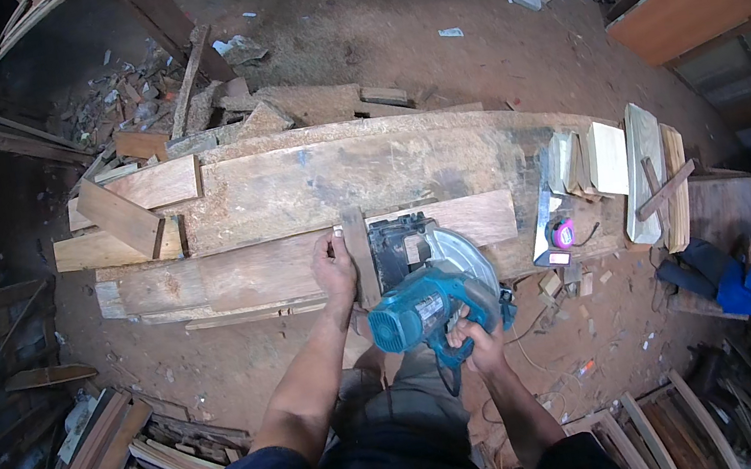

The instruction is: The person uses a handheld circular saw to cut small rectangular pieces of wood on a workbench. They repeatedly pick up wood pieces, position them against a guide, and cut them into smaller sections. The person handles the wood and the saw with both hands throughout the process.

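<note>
A teal circular saw (428,310) rests with its dark base plate over a light wooden board (482,217) on the workbench. My right hand (478,341) is wrapped round the saw's rear handle. Just left of the base plate, a narrow dark wooden strip (361,267) lies across the board. My left hand (333,266) grips the strip's left edge, its fingers partly hidden. The blade is mostly covered by the pale guard (459,255). More of the board (263,271) extends left beyond my left hand.
The workbench (287,180) is dusty with sawdust. Short planks (119,218) lie at its left end. A pink tape measure (562,233), a metal square (541,227) and several cut pieces (606,158) sit toward the right. Stacked timber (115,457) stands at lower left; blue cloth (750,289) lies at right.
</note>
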